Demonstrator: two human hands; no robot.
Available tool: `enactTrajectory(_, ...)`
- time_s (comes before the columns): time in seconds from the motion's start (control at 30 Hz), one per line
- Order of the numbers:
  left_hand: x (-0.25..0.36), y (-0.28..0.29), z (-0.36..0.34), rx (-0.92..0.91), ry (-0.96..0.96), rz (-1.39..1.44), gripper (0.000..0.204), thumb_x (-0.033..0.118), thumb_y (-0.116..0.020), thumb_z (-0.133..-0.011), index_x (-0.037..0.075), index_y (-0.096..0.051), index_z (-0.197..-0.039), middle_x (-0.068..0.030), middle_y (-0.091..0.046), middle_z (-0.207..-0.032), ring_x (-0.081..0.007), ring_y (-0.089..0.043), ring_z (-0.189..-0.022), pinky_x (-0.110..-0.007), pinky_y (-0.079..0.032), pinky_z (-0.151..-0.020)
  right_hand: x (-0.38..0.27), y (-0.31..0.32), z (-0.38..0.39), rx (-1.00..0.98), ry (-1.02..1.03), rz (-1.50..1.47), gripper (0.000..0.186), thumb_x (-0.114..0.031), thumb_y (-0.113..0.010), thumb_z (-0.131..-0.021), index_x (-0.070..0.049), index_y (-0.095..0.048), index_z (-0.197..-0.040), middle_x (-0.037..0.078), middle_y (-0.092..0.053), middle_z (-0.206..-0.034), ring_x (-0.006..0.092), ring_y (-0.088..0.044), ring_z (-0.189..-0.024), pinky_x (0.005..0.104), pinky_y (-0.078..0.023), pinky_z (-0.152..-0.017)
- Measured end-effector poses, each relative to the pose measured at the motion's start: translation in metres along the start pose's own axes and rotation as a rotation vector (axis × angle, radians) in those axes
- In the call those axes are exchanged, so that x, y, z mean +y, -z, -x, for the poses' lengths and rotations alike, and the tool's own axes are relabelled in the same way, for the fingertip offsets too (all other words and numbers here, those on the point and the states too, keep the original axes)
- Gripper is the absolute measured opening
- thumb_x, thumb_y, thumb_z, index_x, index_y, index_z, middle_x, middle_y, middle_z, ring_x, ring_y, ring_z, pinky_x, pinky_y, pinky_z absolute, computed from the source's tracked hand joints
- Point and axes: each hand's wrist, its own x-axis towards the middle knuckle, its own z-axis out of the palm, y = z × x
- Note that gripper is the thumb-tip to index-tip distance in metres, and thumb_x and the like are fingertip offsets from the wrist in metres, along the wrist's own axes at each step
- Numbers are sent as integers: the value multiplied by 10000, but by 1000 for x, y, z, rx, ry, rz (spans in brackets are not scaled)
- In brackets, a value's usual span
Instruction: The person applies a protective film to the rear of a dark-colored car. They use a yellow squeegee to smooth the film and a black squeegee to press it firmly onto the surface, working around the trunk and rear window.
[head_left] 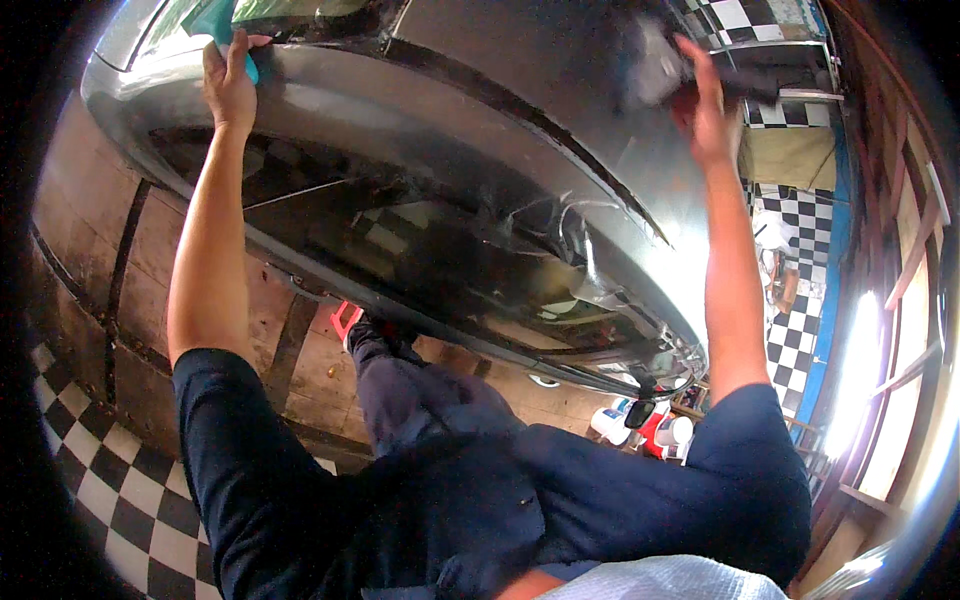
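Left hand [231, 92] around teal tool [211, 20] against dark car [520, 70]

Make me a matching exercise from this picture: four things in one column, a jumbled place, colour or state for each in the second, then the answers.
Things:
1. Left hand
2. Right hand
3. Car
4. Red object

Places, colours, states:
A. Dark grey and shiny
B. Low down, beside the end of a trouser leg
C. Holding a teal tool
D. At a motion-blurred grey thing

Right pairs: 1-C, 2-D, 3-A, 4-B.
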Motion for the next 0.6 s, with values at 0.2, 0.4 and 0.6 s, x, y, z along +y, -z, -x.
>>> enactTrajectory(0.2, 7, -5, 0, -1, 34, 84, 313, 330, -502, -930, 61, -644, -858, -34, -645, -826, -144, -529, -785, -272, -392, -766, 32, 84, 109, -223, 125, 278, 381, -140, -638, -841, -110, -564, -1214, 88, -549, -1100, 130, -616, -772, 241, -504, -638)
enactTrajectory(0.4, -25, -3, -6, -15, 67, 152, 331, 306, -500, -926, 73, -715, -831, -61, -474, -938, -215, -489, -920, -296, -345, -869, 37, 76, 124, -538, 47, 373, 414, 165, -489, -730, -102, -659, -997, 68, -503, -1305, 204, -588, -1017, 309, -461, -869)
enactTrajectory(0.6, -35, -5, -10, -28, 88, 145, 322, 304, -490, -912, 77, -713, -867, -80, -514, -990, -234, -504, -958, -305, -340, -904, 73, 69, 135, -366, -130, 73, 396, 0, -660, -757, -107, -589, -1131, 101, -473, -1247, 203, -574, -1022, 304, -453, -899)
